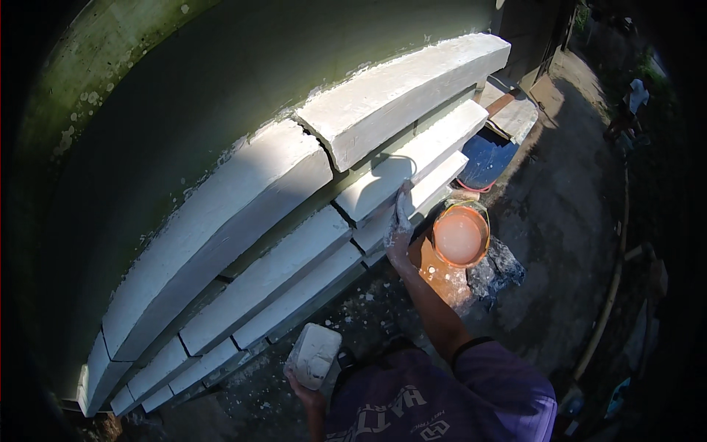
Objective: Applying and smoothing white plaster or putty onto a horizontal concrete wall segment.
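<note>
Harsh sunlight, deep shadow, blackened corners.

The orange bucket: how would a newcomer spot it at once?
Start from the long white ledges along the wall. Find the right hand at their edge, then look right to a round, open bucket. Its orange sides and pale contents set it apart from the dark-blue container just above it in view.

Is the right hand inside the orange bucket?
No, the right hand is at the white ledge, left of the orange bucket.
</note>
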{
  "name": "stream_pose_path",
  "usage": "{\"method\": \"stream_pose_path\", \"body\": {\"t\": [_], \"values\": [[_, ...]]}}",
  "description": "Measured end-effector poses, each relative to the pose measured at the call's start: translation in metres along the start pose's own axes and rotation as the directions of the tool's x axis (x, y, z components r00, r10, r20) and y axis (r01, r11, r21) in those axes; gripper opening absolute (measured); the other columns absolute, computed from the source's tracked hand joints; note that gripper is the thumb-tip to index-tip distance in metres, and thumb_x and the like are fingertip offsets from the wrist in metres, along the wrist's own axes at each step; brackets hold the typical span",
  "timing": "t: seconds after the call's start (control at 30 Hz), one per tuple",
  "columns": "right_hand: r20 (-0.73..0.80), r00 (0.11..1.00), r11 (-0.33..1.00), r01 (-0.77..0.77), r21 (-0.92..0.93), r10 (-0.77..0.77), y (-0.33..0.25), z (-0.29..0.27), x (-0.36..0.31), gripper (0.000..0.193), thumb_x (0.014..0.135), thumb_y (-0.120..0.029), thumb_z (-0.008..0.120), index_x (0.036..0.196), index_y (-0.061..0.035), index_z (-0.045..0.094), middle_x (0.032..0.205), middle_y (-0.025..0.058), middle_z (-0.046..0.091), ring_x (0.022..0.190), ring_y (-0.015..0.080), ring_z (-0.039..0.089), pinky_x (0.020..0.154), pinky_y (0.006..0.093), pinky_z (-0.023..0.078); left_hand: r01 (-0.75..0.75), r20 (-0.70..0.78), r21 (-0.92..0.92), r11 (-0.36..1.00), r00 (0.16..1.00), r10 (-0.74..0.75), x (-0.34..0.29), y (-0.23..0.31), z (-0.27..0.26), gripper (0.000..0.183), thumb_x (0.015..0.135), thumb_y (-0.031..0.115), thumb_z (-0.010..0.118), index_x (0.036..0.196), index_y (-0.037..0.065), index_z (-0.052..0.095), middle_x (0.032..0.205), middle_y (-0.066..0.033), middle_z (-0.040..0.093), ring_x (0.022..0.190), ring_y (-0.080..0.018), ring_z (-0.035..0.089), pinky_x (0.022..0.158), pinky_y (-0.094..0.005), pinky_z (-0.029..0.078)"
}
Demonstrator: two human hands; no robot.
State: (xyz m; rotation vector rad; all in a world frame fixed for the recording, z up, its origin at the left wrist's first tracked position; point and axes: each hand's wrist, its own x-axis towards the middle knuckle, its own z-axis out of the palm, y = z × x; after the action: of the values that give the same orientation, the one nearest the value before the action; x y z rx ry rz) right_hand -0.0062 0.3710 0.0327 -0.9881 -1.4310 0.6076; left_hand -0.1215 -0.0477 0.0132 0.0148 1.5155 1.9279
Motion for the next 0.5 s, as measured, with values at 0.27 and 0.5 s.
{"method": "stream_pose_path", "body": {"t": [0.27, 0.5], "values": [[0.352, 0.935, 0.999, -0.052, 0.014, 0.043, -0.015, -0.033, -0.100, 0.050, 0.085, 0.011, 0.042, 0.134, 0.0006, 0.044, 0.123, 0.0227, 0.056, 0.113, 0.0314, 0.057, 0.089, 0.0328, 0.047, 0.091, 0.016, -0.149, 0.985, 0.996, -0.089, 0.018, -0.015, -0.016, 0.055, 0.097, 0.044, 0.038, 0.140, 0.009, 0.036, 0.139, -0.0101, 0.043, 0.127, -0.0274, 0.042, 0.106, -0.0403, 0.032], [-0.145, 0.959, 0.761, -0.096, 0.641, 0.243, 0.055, -0.042, 0.009, 0.042, 0.088, -0.005, 0.046, 0.130, 0.0009, 0.047, 0.089, 0.0210, 0.061, 0.059, 0.0258, 0.053, 0.060, 0.0366, 0.045, 0.002, 0.041, -0.106, 0.994, 0.999, 0.003, 0.019, -0.010, -0.014, 0.058, 0.096, 0.046, 0.039, 0.140, 0.009, 0.035, 0.140, -0.0102, 0.042, 0.129, -0.0277, 0.040, 0.107, -0.0418, 0.030]]}}
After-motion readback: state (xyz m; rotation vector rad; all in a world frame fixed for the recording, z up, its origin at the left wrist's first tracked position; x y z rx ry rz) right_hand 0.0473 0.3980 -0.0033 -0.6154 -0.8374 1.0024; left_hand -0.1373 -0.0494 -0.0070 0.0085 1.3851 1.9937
